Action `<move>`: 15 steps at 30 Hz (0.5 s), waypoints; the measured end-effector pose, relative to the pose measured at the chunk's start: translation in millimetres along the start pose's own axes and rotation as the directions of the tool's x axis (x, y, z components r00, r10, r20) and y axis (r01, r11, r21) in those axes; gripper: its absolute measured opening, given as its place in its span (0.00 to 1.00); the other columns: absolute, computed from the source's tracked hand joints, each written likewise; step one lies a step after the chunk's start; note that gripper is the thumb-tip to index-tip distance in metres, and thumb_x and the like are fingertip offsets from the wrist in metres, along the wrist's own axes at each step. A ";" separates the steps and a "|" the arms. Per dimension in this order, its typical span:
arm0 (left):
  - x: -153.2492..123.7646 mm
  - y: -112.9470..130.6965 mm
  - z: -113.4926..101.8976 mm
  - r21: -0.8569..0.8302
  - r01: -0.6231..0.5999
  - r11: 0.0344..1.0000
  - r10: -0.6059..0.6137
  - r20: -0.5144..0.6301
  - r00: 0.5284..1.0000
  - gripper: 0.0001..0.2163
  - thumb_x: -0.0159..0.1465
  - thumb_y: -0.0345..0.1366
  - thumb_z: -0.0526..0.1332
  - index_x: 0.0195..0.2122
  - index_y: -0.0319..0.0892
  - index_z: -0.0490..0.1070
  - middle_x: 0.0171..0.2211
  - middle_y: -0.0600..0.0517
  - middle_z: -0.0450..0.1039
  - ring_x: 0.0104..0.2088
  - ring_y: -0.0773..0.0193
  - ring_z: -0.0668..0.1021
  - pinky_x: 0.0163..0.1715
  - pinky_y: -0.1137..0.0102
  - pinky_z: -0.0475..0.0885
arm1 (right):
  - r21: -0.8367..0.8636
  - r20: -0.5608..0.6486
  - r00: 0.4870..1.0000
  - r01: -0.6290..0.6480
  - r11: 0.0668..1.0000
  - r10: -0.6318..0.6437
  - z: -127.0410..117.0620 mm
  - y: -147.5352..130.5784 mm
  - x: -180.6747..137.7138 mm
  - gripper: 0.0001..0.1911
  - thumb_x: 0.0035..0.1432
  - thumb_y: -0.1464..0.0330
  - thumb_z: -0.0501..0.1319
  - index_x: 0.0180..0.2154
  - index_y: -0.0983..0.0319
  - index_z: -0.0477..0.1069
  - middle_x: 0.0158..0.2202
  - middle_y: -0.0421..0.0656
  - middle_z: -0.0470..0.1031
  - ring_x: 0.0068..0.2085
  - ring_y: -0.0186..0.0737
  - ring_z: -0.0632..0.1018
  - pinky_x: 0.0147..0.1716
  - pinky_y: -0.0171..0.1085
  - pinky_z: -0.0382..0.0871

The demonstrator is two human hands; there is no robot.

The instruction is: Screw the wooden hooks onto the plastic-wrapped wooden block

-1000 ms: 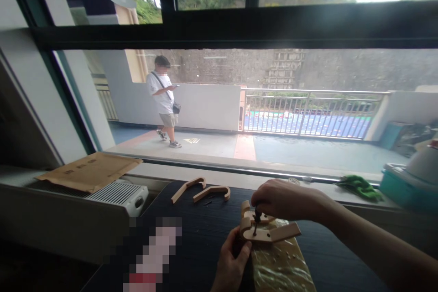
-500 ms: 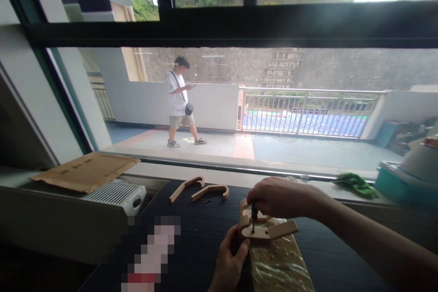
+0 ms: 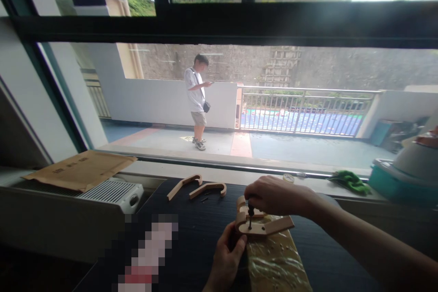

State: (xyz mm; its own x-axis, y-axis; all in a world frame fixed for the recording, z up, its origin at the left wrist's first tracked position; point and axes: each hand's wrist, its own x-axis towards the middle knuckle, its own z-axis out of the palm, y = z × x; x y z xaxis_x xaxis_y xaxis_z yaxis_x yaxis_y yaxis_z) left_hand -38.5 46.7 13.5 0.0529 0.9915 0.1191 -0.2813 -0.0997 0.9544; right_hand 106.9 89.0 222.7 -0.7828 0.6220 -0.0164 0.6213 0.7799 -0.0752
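My right hand (image 3: 272,195) is closed round the top of a dark screwdriver (image 3: 251,212), its shaft pointing down into a hole in a pale wooden hook (image 3: 278,225). A second dark hole shows further along that hook. My left hand (image 3: 226,255) grips the hook's curved end from the near left, thumb against its side. The hook lies on a board wrapped in clear plastic (image 3: 277,262). Behind it another wooden hook (image 3: 241,203) is partly hidden by my right hand. Two loose wooden hooks (image 3: 184,186) rest further left on the table, with small dark screws (image 3: 204,199) beside them.
The dark table (image 3: 185,232) stands against a window sill. A brown paper envelope (image 3: 82,169) lies on a white heater (image 3: 116,194) at left. A green cloth (image 3: 351,181) and a teal container (image 3: 404,185) are at right. Outside the glass, a person (image 3: 196,96) looks at a phone.
My hands stay on the screwdriver and hook, with little visible movement. The view has shifted slightly. Outside, the person has moved to the right.
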 end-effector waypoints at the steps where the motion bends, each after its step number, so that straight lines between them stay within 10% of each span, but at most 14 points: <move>1: -0.1 -0.8 -0.5 0.003 -0.002 1.000 0.002 0.002 1.000 0.14 0.55 0.36 0.63 0.43 0.41 0.70 0.39 0.49 0.77 0.41 0.59 0.77 0.42 0.70 0.70 | 0.007 0.020 1.000 -0.016 1.000 0.016 -2.7 -0.5 -0.4 0.13 0.55 0.69 0.51 0.33 0.62 0.74 0.28 0.42 0.75 0.26 0.32 0.69 0.24 0.32 0.56; 15: 0.2 3.7 1.2 0.022 0.006 1.000 -0.006 -0.005 1.000 0.14 0.55 0.37 0.63 0.42 0.41 0.70 0.39 0.49 0.77 0.41 0.58 0.76 0.43 0.69 0.70 | 0.024 0.051 0.999 -0.004 1.000 0.002 -4.3 0.6 -5.5 0.13 0.57 0.71 0.50 0.32 0.64 0.73 0.29 0.43 0.74 0.28 0.32 0.68 0.26 0.32 0.56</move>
State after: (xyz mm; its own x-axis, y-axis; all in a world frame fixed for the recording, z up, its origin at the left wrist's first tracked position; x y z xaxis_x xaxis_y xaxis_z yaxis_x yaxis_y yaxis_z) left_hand -38.4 46.4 17.4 0.0499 0.9924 0.1125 -0.2597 -0.0959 0.9609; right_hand 111.7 86.4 227.1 -0.7820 0.6196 -0.0678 0.6232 0.7757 -0.0994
